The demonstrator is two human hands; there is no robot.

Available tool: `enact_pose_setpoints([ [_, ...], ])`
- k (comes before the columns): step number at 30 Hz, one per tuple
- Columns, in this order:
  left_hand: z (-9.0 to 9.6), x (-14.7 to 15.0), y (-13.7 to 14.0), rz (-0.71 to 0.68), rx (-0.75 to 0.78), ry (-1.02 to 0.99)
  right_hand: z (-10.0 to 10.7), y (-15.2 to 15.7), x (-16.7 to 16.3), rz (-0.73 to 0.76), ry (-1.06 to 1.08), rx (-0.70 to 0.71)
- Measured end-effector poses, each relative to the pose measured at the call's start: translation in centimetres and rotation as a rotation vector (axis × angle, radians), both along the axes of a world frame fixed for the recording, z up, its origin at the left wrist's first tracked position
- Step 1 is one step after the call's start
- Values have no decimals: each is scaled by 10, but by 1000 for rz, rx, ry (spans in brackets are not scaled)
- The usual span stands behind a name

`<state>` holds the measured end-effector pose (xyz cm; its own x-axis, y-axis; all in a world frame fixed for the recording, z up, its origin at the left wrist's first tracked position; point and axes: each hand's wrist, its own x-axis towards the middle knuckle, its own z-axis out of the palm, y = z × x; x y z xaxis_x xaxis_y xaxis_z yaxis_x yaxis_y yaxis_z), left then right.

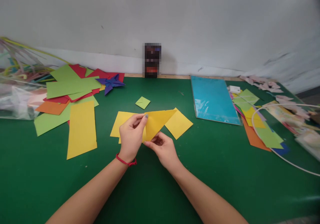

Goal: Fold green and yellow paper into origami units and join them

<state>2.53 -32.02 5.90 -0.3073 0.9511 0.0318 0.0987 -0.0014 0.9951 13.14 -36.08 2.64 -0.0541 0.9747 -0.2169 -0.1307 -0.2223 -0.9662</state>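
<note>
A sheet of yellow paper [158, 123], folded to a triangular shape, is held up above the table between both hands. My left hand [132, 134] pinches its upper left part between thumb and fingers. Lower down, my right hand [163, 149] grips the bottom edge, thumb in front and fingers partly behind the paper. Behind my left hand lies more yellow paper [120, 122], partly covered by the hand. A yellow paper square [178, 124] rests just to the right of the held sheet. Beyond the hands sits a small folded green paper square [143, 102].
Green, red and orange paper [72, 87] is heaped at the left, with a purple folded star [111, 84] beside it. A yellow strip [82, 129] lies nearer. Rightward are a blue packet [213, 100], coloured papers [262, 124] and a white cable [282, 159]. A blurred dark object [152, 60] stands by the wall.
</note>
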Motion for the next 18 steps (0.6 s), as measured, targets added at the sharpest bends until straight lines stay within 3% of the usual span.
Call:
enact_pose_setpoints([
  [6,-1,1,-3,-69,3,15,4,10,19,136,-69,49],
  [12,-6,5,-8,-224,22,39,17,25,47,-128,-78,64],
  [18,-9,5,-8,-250,-8,24,21,30,64,-149,-215,101],
])
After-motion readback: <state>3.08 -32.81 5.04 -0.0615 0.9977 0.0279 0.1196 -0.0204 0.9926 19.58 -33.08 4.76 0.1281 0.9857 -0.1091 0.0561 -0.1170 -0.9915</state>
